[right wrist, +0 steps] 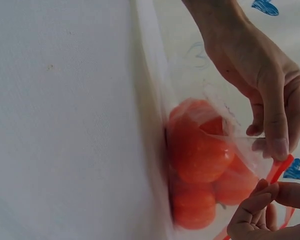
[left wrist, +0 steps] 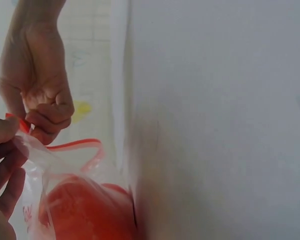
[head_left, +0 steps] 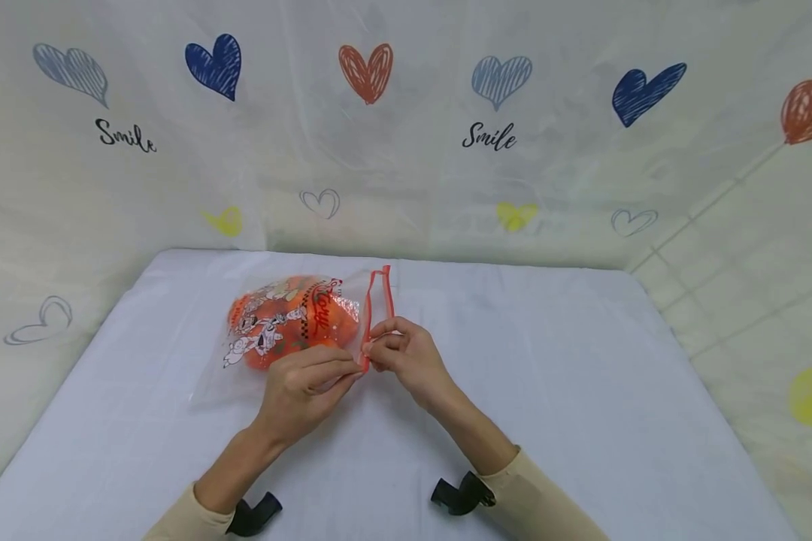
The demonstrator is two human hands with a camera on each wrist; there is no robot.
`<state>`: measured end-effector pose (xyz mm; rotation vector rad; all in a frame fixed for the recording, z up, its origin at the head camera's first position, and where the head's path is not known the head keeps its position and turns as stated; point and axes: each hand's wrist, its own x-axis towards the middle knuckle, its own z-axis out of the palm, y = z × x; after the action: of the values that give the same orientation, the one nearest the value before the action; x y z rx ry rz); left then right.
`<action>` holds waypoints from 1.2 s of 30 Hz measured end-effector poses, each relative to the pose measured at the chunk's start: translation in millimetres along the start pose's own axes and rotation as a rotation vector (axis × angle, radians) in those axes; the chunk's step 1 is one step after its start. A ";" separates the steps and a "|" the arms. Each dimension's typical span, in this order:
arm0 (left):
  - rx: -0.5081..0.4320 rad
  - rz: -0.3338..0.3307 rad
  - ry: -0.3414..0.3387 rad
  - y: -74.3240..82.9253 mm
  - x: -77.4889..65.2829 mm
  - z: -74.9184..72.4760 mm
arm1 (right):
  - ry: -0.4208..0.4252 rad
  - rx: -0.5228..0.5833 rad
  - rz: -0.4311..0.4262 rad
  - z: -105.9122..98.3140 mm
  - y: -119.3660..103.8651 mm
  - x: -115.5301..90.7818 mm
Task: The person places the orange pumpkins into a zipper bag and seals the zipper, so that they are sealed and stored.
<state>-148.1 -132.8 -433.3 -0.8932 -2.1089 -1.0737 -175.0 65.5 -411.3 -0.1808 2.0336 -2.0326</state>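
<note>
A clear printed zip bag (head_left: 321, 309) lies on the table, with several round orange-red fruits (right wrist: 202, 155) inside that look like tomatoes. Its red zip strip (head_left: 368, 319) runs along the right end, and the two red edges stand apart toward the far side. My left hand (head_left: 304, 387) pinches the near corner of the strip between thumb and fingers. Just right of it, my right hand (head_left: 409, 361) pinches the red edge close to the same corner. In the right wrist view both hands' fingertips meet near the red strip (right wrist: 280, 169).
A white cloth covers the table (head_left: 548, 376). Behind it hangs a pale curtain (head_left: 419, 173) printed with hearts and the word Smile. Black devices (head_left: 463, 494) are worn at both wrists, beside the beige sleeves (head_left: 534, 496).
</note>
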 end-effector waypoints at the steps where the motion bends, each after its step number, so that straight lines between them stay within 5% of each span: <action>1: -0.001 -0.020 -0.008 0.1 0.0 -0.5 | 0.005 0.004 0.006 0.0 -0.2 -0.2; 6: 0.029 -0.137 -0.062 2.3 -1.1 -1.4 | 0.011 -0.004 0.085 -2.4 -0.5 -1.2; 13: 0.058 -0.132 -0.073 3.0 -1.5 2.7 | -0.057 -0.068 0.156 -7.8 -0.6 -5.6; 25: 0.111 -0.098 -0.089 3.6 -1.0 8.0 | -0.066 -0.213 0.035 -11.0 9.6 -7.5; 36: 0.100 -0.079 -0.010 2.6 -3.7 10.0 | -0.108 -0.243 -0.064 -11.9 14.6 -5.6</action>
<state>-146.0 -124.3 -439.8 -0.7743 -2.2017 -0.9951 -171.5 78.7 -425.5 -0.3972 2.2264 -1.7635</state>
